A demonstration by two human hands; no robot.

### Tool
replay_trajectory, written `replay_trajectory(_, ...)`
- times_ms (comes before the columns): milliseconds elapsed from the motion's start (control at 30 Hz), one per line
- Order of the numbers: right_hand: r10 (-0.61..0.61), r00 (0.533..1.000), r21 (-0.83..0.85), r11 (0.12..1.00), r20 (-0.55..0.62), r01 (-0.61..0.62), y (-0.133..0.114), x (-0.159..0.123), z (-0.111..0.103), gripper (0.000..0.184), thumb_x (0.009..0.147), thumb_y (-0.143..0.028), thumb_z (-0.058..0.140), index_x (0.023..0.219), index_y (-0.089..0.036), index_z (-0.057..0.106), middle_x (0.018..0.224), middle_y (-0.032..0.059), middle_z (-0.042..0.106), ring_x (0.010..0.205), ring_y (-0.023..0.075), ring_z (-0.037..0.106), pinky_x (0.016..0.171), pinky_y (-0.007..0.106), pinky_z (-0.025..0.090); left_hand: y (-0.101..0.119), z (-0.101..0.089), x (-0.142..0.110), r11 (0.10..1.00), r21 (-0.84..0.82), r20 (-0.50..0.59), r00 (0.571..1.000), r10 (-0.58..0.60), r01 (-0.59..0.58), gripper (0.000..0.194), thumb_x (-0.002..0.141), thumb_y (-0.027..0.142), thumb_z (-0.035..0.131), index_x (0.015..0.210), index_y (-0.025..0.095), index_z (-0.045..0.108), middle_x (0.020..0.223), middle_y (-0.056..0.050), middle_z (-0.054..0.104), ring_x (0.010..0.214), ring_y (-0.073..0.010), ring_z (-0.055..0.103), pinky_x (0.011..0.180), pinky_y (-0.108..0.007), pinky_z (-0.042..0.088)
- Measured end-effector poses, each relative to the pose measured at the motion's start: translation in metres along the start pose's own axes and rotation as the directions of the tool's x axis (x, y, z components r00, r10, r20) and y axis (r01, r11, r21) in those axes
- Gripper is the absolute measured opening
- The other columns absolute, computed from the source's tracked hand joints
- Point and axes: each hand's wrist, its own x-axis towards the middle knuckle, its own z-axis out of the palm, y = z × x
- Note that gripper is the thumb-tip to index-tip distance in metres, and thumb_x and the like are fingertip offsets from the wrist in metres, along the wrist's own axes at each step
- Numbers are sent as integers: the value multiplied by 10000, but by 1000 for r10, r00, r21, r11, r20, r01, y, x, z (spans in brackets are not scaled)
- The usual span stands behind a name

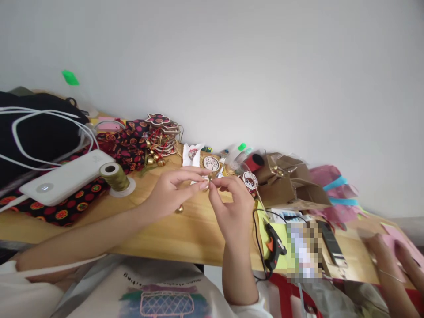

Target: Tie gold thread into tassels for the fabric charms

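Note:
Over the wooden table [185,234], my left hand [172,190] and my right hand [232,203] meet fingertip to fingertip, both pinched on a tiny piece I cannot make out [209,182]. A small gold bell [179,209] lies on the table just under my left hand. Behind the fingers stand a white packet [192,154] and a round labelled tag [211,163].
A gold thread spool [114,176], a white power bank [66,176] with cables and patterned red-black fabric [129,141] lie left. Stacked ornaments with bells [162,132] sit behind. A glue gun [273,245], cardboard boxes [288,185] and another person's hands [394,260] are right.

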Motion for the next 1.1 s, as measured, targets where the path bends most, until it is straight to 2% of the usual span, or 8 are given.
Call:
replay_trajectory(133,-161,981,-22,987,-110,159,-13,14,-7,53,867,-149,635,849,-197,649,802,11,702,781,150,645,714,296,524,27,-6,13,983,69,-50,984,172,-168,83,810,173,711,815,204,788,1140,-90,763,1068,-237,720,1030,-442,541)
replay_trajectory(433,-196,941,-23,980,-275,197,-29,26,0,79,879,-115,633,893,-185,667,854,25,704,823,141,652,742,296,543,51,4,31,967,-126,-156,967,200,-220,152,799,67,694,781,191,779,804,3,807,757,-131,767,703,-177,628)
replay_trajectory(533,-193,949,8,979,-250,201,-32,25,-2,128,887,-94,610,956,-179,676,903,35,699,854,137,648,738,282,540,50,4,33,962,6,-224,937,267,-272,84,817,111,708,797,168,767,809,-15,805,750,-135,764,691,-186,627)
replay_trajectory(600,-179,945,41,979,-273,198,-34,24,-6,154,885,-82,607,985,-180,672,916,29,683,854,128,639,741,272,531,49,2,34,905,232,-251,876,411,-358,68,838,130,702,817,168,754,849,-28,805,794,-145,761,740,-225,628)
replay_trajectory(700,-142,939,111,976,-312,185,-34,21,-9,178,872,-101,640,1021,-193,673,941,17,667,846,122,623,758,273,516,48,-2,34,665,591,-156,743,650,-458,97,874,106,661,882,179,724,916,-48,801,861,-167,752,820,-309,608)
replay_trajectory(800,-107,945,196,965,-308,173,-34,20,-9,189,866,-141,663,1045,-198,682,965,14,668,880,126,612,763,271,507,47,-3,36,484,723,-33,676,736,-492,124,869,66,652,930,167,690,936,-70,797,866,-184,752,825,-353,589)
replay_trajectory(933,-85,955,194,970,-286,145,-33,21,-6,159,881,-146,649,1022,-208,686,963,7,679,956,133,619,828,280,515,43,-3,37,439,718,51,670,741,-540,121,895,88,625,949,187,669,964,-56,792,895,-180,750,827,-347,584)
replay_trajectory(1100,-90,970,107,987,-226,117,-31,24,-4,120,897,-110,630,940,-214,672,891,-24,682,841,91,626,757,227,512,39,-4,37,447,695,96,688,719,-564,114,901,91,615,968,167,668,977,-77,787,920,-189,746,854,-350,578)
